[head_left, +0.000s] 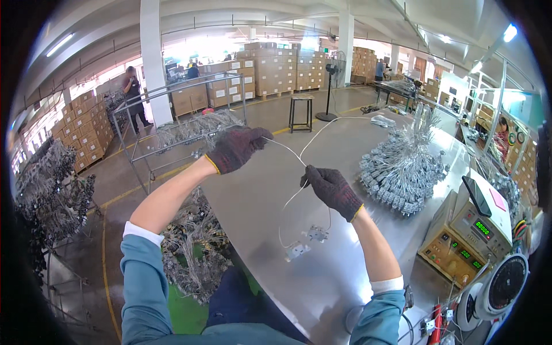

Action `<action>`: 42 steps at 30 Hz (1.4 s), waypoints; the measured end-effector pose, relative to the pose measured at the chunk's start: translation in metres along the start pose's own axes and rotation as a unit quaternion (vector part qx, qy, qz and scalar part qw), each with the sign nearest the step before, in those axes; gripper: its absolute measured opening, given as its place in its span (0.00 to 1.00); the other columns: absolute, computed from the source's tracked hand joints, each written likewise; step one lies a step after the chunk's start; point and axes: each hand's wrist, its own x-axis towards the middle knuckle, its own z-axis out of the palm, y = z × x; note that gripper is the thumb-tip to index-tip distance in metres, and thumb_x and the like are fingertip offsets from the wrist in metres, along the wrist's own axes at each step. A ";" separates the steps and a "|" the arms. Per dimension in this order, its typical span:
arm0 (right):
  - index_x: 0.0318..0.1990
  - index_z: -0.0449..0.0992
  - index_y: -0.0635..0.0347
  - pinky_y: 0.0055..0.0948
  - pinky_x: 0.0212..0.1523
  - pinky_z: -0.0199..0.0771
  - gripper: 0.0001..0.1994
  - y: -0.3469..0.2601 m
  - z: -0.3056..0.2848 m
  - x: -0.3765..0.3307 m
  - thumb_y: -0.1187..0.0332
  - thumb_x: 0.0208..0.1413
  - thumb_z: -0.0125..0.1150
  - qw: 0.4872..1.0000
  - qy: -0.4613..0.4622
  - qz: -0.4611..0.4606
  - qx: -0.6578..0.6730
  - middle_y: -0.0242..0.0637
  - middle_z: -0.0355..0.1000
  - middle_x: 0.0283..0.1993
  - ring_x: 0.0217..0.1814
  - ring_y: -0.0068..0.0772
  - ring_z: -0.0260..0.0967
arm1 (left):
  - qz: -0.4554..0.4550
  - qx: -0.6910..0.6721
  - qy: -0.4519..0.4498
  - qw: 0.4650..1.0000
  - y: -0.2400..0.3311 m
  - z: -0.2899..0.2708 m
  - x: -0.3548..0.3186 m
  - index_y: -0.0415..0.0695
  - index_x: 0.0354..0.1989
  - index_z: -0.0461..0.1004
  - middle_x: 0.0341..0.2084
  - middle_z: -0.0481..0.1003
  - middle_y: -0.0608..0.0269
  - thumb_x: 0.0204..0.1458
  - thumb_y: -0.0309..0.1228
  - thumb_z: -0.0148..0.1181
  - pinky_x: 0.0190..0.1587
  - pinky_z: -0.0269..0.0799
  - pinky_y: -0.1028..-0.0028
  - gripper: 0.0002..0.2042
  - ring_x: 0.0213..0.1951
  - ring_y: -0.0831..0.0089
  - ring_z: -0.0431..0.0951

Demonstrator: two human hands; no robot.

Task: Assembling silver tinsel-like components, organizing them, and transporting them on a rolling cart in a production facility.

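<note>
A thin white cable is stretched in the air between two gloved hands, above a grey metal surface. Its held span runs roughly from ten o'clock down to four o'clock, from the left hand to the right hand. From the right hand one strand rises toward one o'clock, to a pale lump at its far end lying on the surface. Another loop hangs down toward six o'clock and ends in two small white connectors lying just beside each other on the surface.

The left hand is closed, pinching the cable at its fingertips. The right hand is curled shut around the cable where the strands meet. Both wear dark knitted gloves.

By the look of it, the step in hand is drawing the cable out straight for handling; I judge the next move calls for keeping the strands apart so that the hanging loop does not tangle.

At three o'clock from the cable a large heap of bundled cables with grey plugs sits on the surface. Farther toward four o'clock stands a beige test instrument with green lit digits. At eight o'clock, below the surface edge, more cable bundles lie piled on the floor.
</note>
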 end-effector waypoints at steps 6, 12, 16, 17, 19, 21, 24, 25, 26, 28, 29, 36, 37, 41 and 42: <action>0.37 0.83 0.61 0.25 0.32 0.66 0.22 0.029 0.019 0.010 0.53 0.75 0.54 0.972 0.136 -0.193 -0.001 0.27 0.70 0.25 0.27 0.16 0.61 | -0.003 0.178 -0.002 0.984 -0.002 0.049 0.006 0.48 0.58 0.79 0.36 0.84 0.51 0.68 0.38 0.58 0.55 0.77 0.54 0.15 0.43 0.50 0.85; 0.34 0.76 0.50 0.27 0.19 0.52 0.20 0.008 0.006 0.004 0.45 0.71 0.55 0.964 0.111 0.098 0.223 0.25 0.63 0.19 0.19 0.19 0.59 | 0.003 0.282 0.046 0.958 0.023 0.062 0.002 0.48 0.62 0.78 0.49 0.82 0.47 0.67 0.45 0.56 0.63 0.68 0.46 0.21 0.52 0.47 0.80; 0.34 0.80 0.57 0.25 0.21 0.55 0.24 0.034 0.002 0.009 0.45 0.71 0.57 0.963 0.135 0.114 0.202 0.23 0.64 0.20 0.19 0.17 0.59 | 0.008 0.310 0.007 0.951 0.049 0.068 -0.001 0.48 0.63 0.77 0.53 0.80 0.48 0.64 0.48 0.57 0.66 0.66 0.45 0.24 0.56 0.46 0.79; 0.34 0.80 0.57 0.26 0.21 0.56 0.24 0.040 0.000 0.009 0.45 0.71 0.57 0.963 0.143 0.116 0.197 0.23 0.64 0.20 0.19 0.17 0.59 | -0.036 0.242 -0.049 0.968 0.056 0.071 -0.001 0.47 0.64 0.77 0.55 0.80 0.48 0.63 0.51 0.59 0.66 0.67 0.47 0.27 0.57 0.46 0.79; 0.34 0.81 0.57 0.26 0.22 0.57 0.23 0.052 -0.002 0.012 0.45 0.71 0.57 0.962 0.152 0.118 0.193 0.23 0.64 0.20 0.19 0.18 0.59 | -0.077 0.173 -0.105 0.976 0.075 0.070 0.006 0.46 0.65 0.76 0.56 0.80 0.47 0.62 0.53 0.60 0.66 0.68 0.49 0.29 0.58 0.46 0.79; 0.34 0.75 0.54 0.28 0.19 0.54 0.22 0.061 -0.004 0.014 0.45 0.71 0.54 0.966 0.147 0.095 0.192 0.26 0.64 0.19 0.18 0.20 0.60 | -0.146 -0.002 -0.300 0.943 0.095 0.067 0.013 0.42 0.72 0.68 0.64 0.76 0.46 0.62 0.59 0.58 0.68 0.69 0.53 0.38 0.64 0.44 0.77; 0.34 0.77 0.55 0.28 0.20 0.56 0.23 0.047 0.000 0.016 0.45 0.72 0.54 0.966 0.161 0.106 0.171 0.27 0.66 0.20 0.19 0.21 0.61 | -0.118 -0.127 -0.333 0.927 0.090 0.107 -0.008 0.40 0.79 0.57 0.71 0.70 0.43 0.58 0.68 0.60 0.72 0.68 0.56 0.51 0.70 0.44 0.72; 0.34 0.77 0.55 0.28 0.20 0.56 0.23 0.054 0.001 0.017 0.45 0.72 0.54 0.966 0.163 0.107 0.171 0.27 0.66 0.20 0.19 0.21 0.61 | -0.116 -0.127 -0.335 0.926 0.092 0.128 -0.017 0.40 0.79 0.57 0.71 0.70 0.43 0.58 0.68 0.60 0.72 0.68 0.56 0.51 0.70 0.44 0.72; 0.35 0.78 0.56 0.27 0.21 0.59 0.23 0.068 0.003 0.020 0.46 0.73 0.54 0.977 0.172 0.012 0.125 0.28 0.68 0.21 0.19 0.22 0.63 | -0.112 -0.149 -0.279 0.942 0.097 0.151 -0.024 0.40 0.76 0.61 0.67 0.73 0.43 0.59 0.69 0.60 0.71 0.68 0.54 0.49 0.67 0.45 0.74; 0.36 0.79 0.58 0.27 0.22 0.61 0.24 0.087 -0.001 0.025 0.46 0.73 0.54 0.976 0.189 -0.078 0.075 0.29 0.70 0.22 0.20 0.22 0.65 | -0.153 -0.193 -0.263 0.933 0.114 0.171 -0.012 0.40 0.72 0.65 0.64 0.75 0.46 0.57 0.67 0.65 0.70 0.70 0.57 0.46 0.64 0.51 0.77; 0.37 0.80 0.59 0.27 0.23 0.64 0.24 0.094 -0.004 0.029 0.46 0.74 0.53 0.977 0.189 -0.094 0.019 0.31 0.72 0.23 0.21 0.23 0.67 | -0.147 -0.195 -0.266 0.933 0.115 0.185 -0.009 0.40 0.72 0.65 0.64 0.75 0.46 0.57 0.67 0.65 0.70 0.70 0.57 0.46 0.64 0.51 0.77; 0.42 0.82 0.66 0.29 0.27 0.73 0.25 0.059 -0.016 0.016 0.49 0.74 0.54 0.988 0.124 0.032 0.082 0.37 0.79 0.28 0.25 0.26 0.72 | -0.111 -0.536 -0.257 0.797 0.092 0.254 -0.029 0.38 0.71 0.67 0.54 0.79 0.59 0.66 0.39 0.64 0.60 0.76 0.68 0.29 0.55 0.67 0.81; 0.42 0.82 0.66 0.29 0.27 0.73 0.25 0.060 -0.018 0.014 0.49 0.74 0.54 0.988 0.126 0.034 0.082 0.37 0.79 0.28 0.25 0.26 0.72 | -0.111 -0.580 -0.275 0.759 0.094 0.252 -0.029 0.38 0.70 0.69 0.54 0.80 0.61 0.67 0.35 0.62 0.57 0.78 0.70 0.25 0.53 0.70 0.82; 0.45 0.81 0.68 0.30 0.30 0.77 0.26 0.069 -0.024 0.008 0.47 0.72 0.58 0.978 0.090 0.101 0.160 0.39 0.81 0.33 0.28 0.26 0.75 | -0.204 -0.615 -0.281 0.707 0.100 0.243 -0.028 0.41 0.62 0.78 0.49 0.84 0.57 0.69 0.34 0.62 0.52 0.80 0.71 0.17 0.46 0.71 0.85; 0.46 0.81 0.69 0.30 0.31 0.78 0.26 0.075 -0.025 0.011 0.47 0.71 0.60 0.981 0.056 0.139 0.125 0.40 0.82 0.35 0.29 0.26 0.76 | -0.224 -0.625 -0.281 0.693 0.097 0.245 -0.029 0.39 0.59 0.79 0.44 0.84 0.58 0.69 0.35 0.59 0.47 0.80 0.70 0.16 0.41 0.70 0.85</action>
